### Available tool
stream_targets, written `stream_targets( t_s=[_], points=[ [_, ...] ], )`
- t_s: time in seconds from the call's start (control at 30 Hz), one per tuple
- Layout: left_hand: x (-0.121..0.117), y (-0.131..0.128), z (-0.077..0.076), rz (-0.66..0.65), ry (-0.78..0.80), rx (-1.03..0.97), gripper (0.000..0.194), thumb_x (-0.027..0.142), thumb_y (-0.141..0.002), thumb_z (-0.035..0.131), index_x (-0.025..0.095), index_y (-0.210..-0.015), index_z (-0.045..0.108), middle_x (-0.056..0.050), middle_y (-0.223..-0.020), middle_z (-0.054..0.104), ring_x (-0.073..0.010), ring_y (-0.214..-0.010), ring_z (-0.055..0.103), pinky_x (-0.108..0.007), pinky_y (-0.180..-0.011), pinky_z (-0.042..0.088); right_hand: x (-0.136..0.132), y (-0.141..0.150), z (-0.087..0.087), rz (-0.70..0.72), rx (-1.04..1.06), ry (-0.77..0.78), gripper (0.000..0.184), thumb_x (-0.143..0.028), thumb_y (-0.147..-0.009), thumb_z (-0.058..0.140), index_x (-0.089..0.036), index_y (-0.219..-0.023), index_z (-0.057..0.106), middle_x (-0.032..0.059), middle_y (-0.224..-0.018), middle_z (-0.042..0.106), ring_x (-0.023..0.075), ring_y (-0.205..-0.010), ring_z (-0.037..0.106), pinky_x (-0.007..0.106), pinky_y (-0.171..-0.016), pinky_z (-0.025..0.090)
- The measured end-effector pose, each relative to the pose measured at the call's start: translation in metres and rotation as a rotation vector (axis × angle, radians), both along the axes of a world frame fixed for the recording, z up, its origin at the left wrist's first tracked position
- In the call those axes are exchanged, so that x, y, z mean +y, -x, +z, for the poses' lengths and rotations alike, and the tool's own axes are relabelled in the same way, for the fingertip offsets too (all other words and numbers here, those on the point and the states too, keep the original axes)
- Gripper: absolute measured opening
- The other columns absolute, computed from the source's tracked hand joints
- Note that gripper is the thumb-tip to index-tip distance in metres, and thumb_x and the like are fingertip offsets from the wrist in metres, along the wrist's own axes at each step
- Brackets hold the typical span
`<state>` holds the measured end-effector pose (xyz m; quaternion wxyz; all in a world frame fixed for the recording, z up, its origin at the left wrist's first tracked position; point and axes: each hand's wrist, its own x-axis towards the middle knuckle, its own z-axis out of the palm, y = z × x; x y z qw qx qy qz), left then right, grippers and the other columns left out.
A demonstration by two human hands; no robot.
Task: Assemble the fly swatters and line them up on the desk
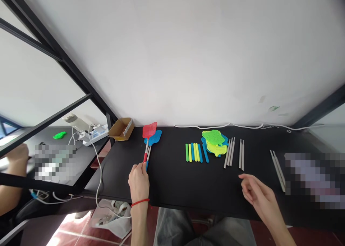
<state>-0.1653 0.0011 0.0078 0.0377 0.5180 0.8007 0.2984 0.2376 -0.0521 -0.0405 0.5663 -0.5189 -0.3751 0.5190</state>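
Holding red swatter [150,130] in left fingers [142,167]; with right fingers [250,179] empty, half-curled, nearest rods [240,155] at 12 o'clock, aligned 12-to-6.

Handles [196,152] (on the table [172,181]) lie left of rods [240,155].

We are facing a plain white wall [188,59], rising behind a black tabletop [172,181]. On our left, a dark frame [60,59] is dividing it from a second tabletop [91,151]; a dark bar [318,110] is slanting at right. Below, bright light [71,221] is falling across the reddish tiled floor [88,235].
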Motion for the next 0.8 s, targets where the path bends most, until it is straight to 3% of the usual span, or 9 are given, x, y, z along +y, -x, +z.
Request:
stream_targets(
  t_s=[0.13,0.3,0.6,0.8],
  points=[
    [-0.001,0.007,-0.003,0.055,0.123,0.044,0.034,0.03,-0.1,0.042,0.016,-0.089,0.071,-0.008,-0.081,0.058,-0.0186,-0.069,0.051,-0.028,-0.06,0.028,-0.001,0.002,-0.002,-0.01,-0.012,0.018,0.035,-0.051,-0.09,0.066,-0.02,-0.105,0.07,0.0009,-0.068,0.049,0.0105,-0.05,0.035,0.026,-0.043,0.027],
    [-0.008,0.01,-0.008,0.037,0.148,0.07,0.039,0.033,-0.101,0.039,0.016,-0.089,0.071,-0.007,-0.084,0.059,-0.0185,-0.071,0.053,-0.028,-0.062,0.031,0.001,0.001,-0.005,-0.001,0.002,0.02,0.034,-0.049,-0.09,0.066,-0.019,-0.106,0.069,0.0001,-0.066,0.048,0.0101,-0.051,0.035,0.026,-0.044,0.026],
    [-0.014,0.015,-0.014,0.056,0.113,0.06,0.029,0.034,-0.097,0.048,0.017,-0.095,0.073,-0.007,-0.088,0.063,-0.0206,-0.076,0.058,-0.029,-0.065,0.036,0.001,0.0,-0.009,0.017,-0.011,0.003,0.031,-0.045,-0.094,0.062,-0.019,-0.109,0.068,0.0002,-0.07,0.048,0.0096,-0.052,0.036,0.026,-0.045,0.025],
    [-0.008,-0.003,-0.002,0.044,-0.017,0.07,0.028,0.035,-0.097,0.048,0.019,-0.102,0.07,-0.006,-0.09,0.063,-0.0208,-0.077,0.06,-0.03,-0.067,0.039,0.002,0.001,-0.008,0.026,-0.004,-0.011,0.03,-0.044,-0.096,0.06,-0.018,-0.109,0.067,0.0001,-0.07,0.047,0.0099,-0.053,0.036,0.026,-0.046,0.025]
  ],
)
